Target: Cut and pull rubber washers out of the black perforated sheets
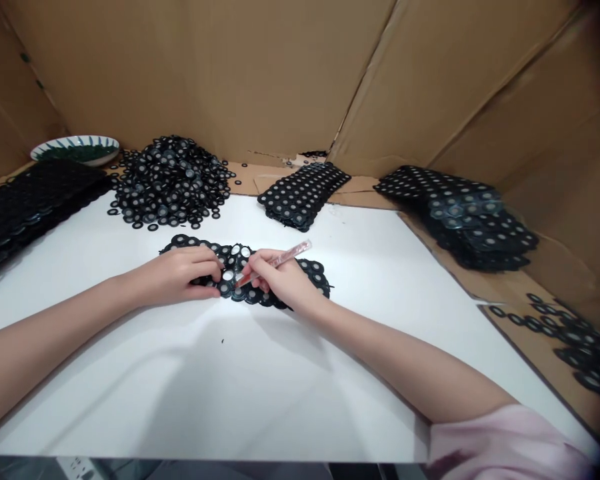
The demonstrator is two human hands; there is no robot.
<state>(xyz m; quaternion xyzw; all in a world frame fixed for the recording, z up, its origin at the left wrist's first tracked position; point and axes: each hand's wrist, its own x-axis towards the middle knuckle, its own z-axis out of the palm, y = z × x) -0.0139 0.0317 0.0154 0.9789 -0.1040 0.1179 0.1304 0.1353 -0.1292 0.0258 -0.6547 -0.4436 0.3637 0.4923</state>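
A strip of joined black rings with pale centres (315, 272) lies flat on the white table in front of me. My left hand (193, 272) rests on its left half, fingers curled and thumb along the near edge, gripping the strip. Held like a pen in my right hand (275, 273) is a slim clear pen-shaped tool (295, 252) with a reddish lower part. Its tip points down at the rings between my hands. A few white discs (229, 275) show there, where the table or bare centres look through; I cannot tell which.
Behind the strip is a heap of loose black rings (173, 183). Stacked ring sheets (305, 193) lie at the back, with more sheets (460, 213) on the right and a dark stack (35, 200) on the left. A striped bowl (107, 141) stands back left. Cardboard walls (205, 73) enclose the table.
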